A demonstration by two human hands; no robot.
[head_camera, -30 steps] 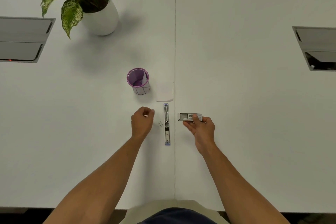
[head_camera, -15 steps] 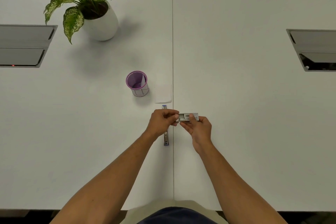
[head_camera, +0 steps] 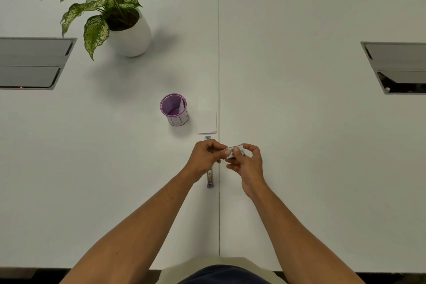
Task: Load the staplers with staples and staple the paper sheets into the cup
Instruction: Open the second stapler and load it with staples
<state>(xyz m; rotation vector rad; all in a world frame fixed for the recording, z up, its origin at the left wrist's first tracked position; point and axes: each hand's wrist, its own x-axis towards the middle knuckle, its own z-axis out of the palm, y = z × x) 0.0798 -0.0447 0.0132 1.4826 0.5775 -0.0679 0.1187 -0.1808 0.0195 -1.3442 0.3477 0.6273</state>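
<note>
My right hand (head_camera: 247, 163) holds a small grey staple box (head_camera: 235, 151) just right of the table seam. My left hand (head_camera: 205, 157) has its fingers curled at the box's left end, pinching there. Beneath the hands an opened stapler (head_camera: 210, 177) lies flat along the seam, its far tip and near end showing. A purple cup (head_camera: 174, 109) with a folded paper inside stands beyond the hands to the left. A white paper sheet (head_camera: 207, 123) lies flat right of the cup.
A potted plant (head_camera: 124, 21) in a white pot stands at the far left. Two recessed metal cable boxes sit in the table, one at the left edge (head_camera: 34, 63) and one at the right edge (head_camera: 398, 67). The white table (head_camera: 311, 145) spreads around.
My left hand has moved right from beside the stapler to the staple box's left end. My right hand has brought the box a little closer in. The camera has tilted slightly.
</note>
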